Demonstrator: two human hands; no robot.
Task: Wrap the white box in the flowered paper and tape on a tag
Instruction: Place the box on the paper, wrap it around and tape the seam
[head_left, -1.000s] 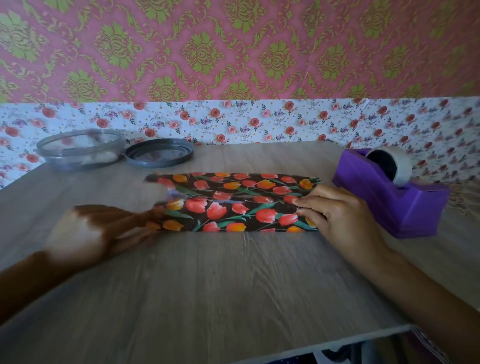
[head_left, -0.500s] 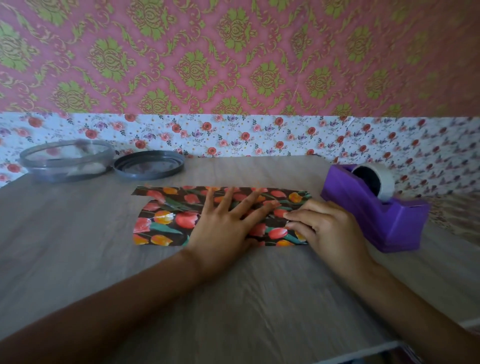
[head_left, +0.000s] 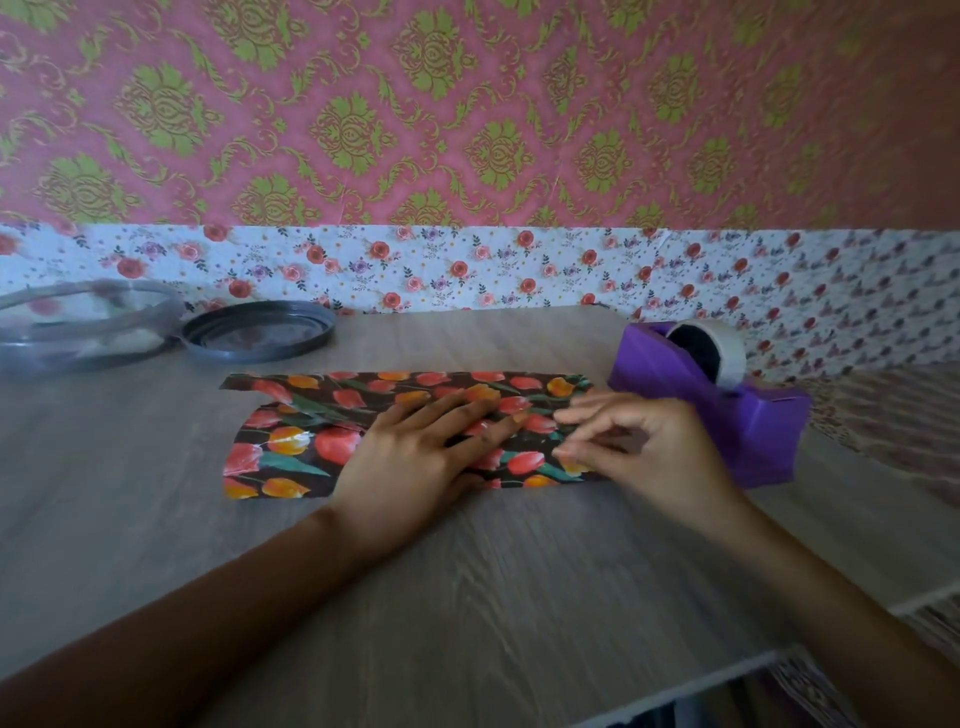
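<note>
On a wooden tabletop (head_left: 467, 597), a person's left hand (head_left: 415, 457) presses flat, fingers spread, on the flowered paper (head_left: 291, 441), while the right hand (head_left: 639, 447) hovers at its right end, fingers loosely curled and grasping nothing, beside a purple tape dispenser (head_left: 727, 410).

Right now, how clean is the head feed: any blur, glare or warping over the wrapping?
Head view: flowered paper sharp, with small glare patches on its glossy left part; right hand fingertips slightly motion-blurred; clear container at far left smeared; wide-angle bending at table edges; light dim, even.
</note>
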